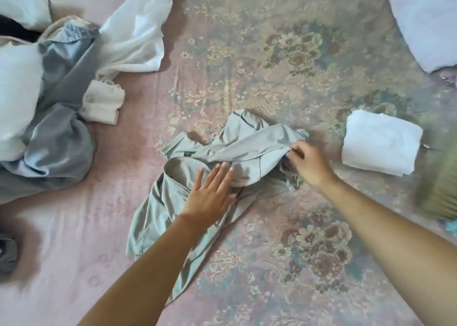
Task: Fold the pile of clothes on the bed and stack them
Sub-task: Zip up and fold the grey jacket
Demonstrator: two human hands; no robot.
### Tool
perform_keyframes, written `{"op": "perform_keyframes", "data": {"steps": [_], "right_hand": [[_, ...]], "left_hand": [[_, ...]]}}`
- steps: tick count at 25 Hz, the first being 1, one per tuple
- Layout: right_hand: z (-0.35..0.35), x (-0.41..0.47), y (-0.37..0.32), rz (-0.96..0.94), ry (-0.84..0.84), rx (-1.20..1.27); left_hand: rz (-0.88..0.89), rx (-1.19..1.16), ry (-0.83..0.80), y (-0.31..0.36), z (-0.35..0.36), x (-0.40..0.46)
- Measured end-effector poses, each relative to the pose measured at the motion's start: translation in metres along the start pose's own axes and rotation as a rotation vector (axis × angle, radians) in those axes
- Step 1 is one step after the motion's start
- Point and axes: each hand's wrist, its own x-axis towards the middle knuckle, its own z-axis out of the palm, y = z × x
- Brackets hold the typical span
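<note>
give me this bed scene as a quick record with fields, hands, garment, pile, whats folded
left hand: flat, fingers straight, presses the grey-green garment
right hand: pinches the garment's edge
garment state: crumpled, not yet folded
unfolded pile: far left, blue-grey and white pieces
folded white item: right of the garment, apart from it
surface: floral bedsheet

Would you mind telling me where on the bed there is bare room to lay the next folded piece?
Bare sheet lies between the white garment and the pillow, and again near the front between the forearms. The left edge is crowded by the unfolded pile; the folded white stack and the grey-green garment fill the middle right.
</note>
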Motion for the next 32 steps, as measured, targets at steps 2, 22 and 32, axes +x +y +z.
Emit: {"op": "perform_keyframes", "data": {"steps": [2,22,32], "right_hand": [[-0.036,-0.009,-0.046,0.167,-0.191,0.601],[-0.363,-0.285,-0.445,-0.634,-0.178,0.111],[-0.473,-0.332,-0.496,-0.600,0.254,-0.223]], "left_hand": [[-0.039,-0.280,0.130,0.011,-0.056,0.012],[0.303,-0.640,0.929,0.110,-0.712,-0.192],[0.178,-0.756,1.120,0.043,-0.752,-0.225]]}}
